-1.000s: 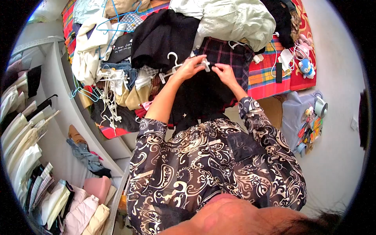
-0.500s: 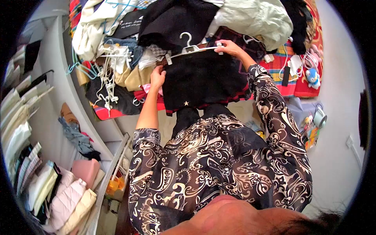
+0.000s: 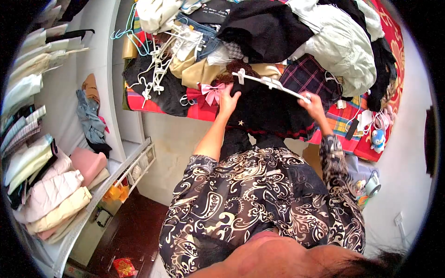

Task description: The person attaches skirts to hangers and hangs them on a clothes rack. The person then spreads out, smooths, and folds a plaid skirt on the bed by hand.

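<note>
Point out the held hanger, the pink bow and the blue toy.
Held hanger (image 3: 291,92): head view, on the bar near the right hand (image 3: 315,105).
Pink bow (image 3: 212,94): head view, on its middle.
Blue toy (image 3: 378,139): head view, on its body.

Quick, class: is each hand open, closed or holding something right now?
Left hand: at the edge of the black garment, thumb apart; whether its grip is closed cannot be told.
Right hand: closed on one end of the white hanger.

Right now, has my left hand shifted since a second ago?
Yes, leftward: judged against the pink bow, your left hand was well to its right and is now close beside it.
</note>
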A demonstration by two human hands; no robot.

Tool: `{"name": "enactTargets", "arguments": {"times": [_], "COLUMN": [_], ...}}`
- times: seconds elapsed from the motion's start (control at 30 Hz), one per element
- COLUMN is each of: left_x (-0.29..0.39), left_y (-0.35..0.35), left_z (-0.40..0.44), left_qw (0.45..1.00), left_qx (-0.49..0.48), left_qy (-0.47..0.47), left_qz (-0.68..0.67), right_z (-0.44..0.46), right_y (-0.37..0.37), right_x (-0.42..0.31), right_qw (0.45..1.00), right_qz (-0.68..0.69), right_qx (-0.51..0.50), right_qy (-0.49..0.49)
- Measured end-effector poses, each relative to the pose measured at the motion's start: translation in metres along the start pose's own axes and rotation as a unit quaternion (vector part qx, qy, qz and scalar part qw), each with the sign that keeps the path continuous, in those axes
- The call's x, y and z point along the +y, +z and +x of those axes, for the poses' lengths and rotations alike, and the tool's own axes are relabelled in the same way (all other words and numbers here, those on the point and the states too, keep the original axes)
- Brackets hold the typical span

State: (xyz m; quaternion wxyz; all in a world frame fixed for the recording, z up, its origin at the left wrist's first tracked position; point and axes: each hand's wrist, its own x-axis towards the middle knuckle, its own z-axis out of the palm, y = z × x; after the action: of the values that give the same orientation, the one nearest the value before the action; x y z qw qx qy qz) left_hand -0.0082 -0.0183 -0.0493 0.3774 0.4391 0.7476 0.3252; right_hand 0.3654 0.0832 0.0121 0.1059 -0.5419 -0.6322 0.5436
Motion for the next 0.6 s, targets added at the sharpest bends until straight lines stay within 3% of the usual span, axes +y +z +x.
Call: {"name": "enactTargets", "arguments": {"times": [0.03,0.07,0.2,0.27,0.33,0.43,0.53,0.57,0.6], "left_x": [-0.043,-0.02,0.0,0.032,0.054,0.046,0.004,-0.024,-0.042], "left_y": [0.014,0.001,-0.024,-0.04,-0.055,-0.038,-0.019,-0.01,-0.008], "left_z": [-0.008,-0.022,-0.089,-0.116,-0.132,-0.129,-0.089,-0.078,-0.061], "left_qw": [0.999,0.998,0.991,0.982,0.974,0.976,0.981,0.984,0.998], "left_qx": [-0.014,-0.009,-0.129,-0.137,-0.203,-0.187,-0.171,-0.11,0.027], "left_qy": [0.023,0.056,0.02,0.078,0.029,0.014,0.014,-0.065,0.0], "left_qz": [0.021,0.017,-0.036,-0.101,-0.092,-0.111,-0.087,-0.125,-0.065], "right_z": [-0.023,-0.045,-0.131,-0.162,-0.179,-0.171,-0.129,-0.111,-0.092], "right_y": [0.003,0.005,-0.005,-0.021,-0.036,-0.048,-0.045,-0.043,-0.04], "right_x": [-0.007,-0.015,-0.036,-0.041,-0.035,-0.017,0.018,0.027,0.039], "right_qw": [1.0,1.0,0.995,0.994,0.986,0.986,0.992,0.99,0.987], "right_qz": [0.004,0.008,0.072,0.06,0.088,0.102,0.015,-0.004,-0.022], "right_qx": [0.01,0.021,0.015,0.013,0.022,0.049,0.086,0.102,0.117], "right_qy": [-0.004,-0.008,0.072,0.096,0.139,0.12,0.087,0.095,0.103]}}
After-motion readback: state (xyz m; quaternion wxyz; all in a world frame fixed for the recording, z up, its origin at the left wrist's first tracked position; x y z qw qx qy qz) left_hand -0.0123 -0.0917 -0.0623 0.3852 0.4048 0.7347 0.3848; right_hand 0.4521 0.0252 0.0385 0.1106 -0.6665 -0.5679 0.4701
